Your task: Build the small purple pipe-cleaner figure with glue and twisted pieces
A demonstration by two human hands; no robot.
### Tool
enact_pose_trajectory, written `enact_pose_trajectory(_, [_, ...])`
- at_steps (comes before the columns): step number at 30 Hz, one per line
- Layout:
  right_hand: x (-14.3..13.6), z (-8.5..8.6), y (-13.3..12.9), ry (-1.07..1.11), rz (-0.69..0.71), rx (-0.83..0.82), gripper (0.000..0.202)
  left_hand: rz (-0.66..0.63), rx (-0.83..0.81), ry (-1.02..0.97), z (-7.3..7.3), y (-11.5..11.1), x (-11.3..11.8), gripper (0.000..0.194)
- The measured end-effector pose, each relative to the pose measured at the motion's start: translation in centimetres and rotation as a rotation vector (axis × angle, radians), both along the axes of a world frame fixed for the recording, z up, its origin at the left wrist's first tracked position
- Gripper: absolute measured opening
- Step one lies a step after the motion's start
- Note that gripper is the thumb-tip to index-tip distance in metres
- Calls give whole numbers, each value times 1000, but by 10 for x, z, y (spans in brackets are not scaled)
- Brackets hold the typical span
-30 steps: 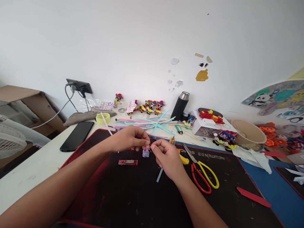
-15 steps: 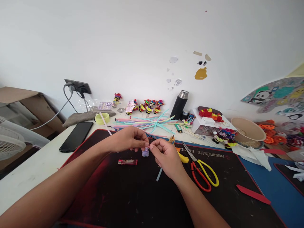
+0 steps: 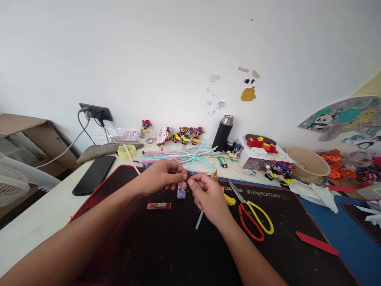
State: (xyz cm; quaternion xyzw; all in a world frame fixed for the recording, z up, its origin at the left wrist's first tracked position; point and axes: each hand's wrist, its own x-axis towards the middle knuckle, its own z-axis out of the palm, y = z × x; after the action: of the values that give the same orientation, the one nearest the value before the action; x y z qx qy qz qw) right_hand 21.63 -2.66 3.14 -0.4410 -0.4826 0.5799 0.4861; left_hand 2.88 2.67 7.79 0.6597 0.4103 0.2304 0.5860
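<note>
Over the black mat (image 3: pixel 143 246), my left hand (image 3: pixel 165 174) and my right hand (image 3: pixel 208 194) meet fingertip to fingertip. Both are closed in a pinch; whatever lies between the fingertips is too small to make out. Just beneath them is a small lavender and pink fuzzy figure (image 3: pixel 181 192); I cannot tell if it hangs from the fingers or stands on the mat. A pale blue strip (image 3: pixel 199 219) sticks out below my right hand. A pink lighter (image 3: pixel 159 205) lies left of the figure. Right of my right hand are scissors (image 3: pixel 251 218) with red and yellow handles.
Pastel fuzzy stems (image 3: pixel 193 155) lie behind my hands. Behind them stand several small dolls (image 3: pixel 187 135) and a black thermos (image 3: pixel 223 133). A phone (image 3: pixel 93 175) and a yellow tape roll (image 3: pixel 126 151) are at left. A beige bowl (image 3: pixel 308 163) and a red strip (image 3: pixel 317 243) are at right.
My fingertips have lifted slightly off the lavender figure, so more of it shows below them. Both hands stay pinched together. The whole view has shifted a little.
</note>
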Motion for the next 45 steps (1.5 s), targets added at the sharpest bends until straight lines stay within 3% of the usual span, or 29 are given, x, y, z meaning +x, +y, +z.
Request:
enact_pose_trajectory(13, [0, -5, 2, -46, -24, 57, 31, 45, 46, 37, -2, -4, 5, 29])
enact_pose_trajectory(27, [1, -9, 3, -96, -71, 86, 32, 96, 176, 68, -7, -10, 12, 27])
enact_pose_trajectory(45, [1, -2, 1, -287, -179, 166, 19, 197, 106, -27, -15, -18, 25, 25])
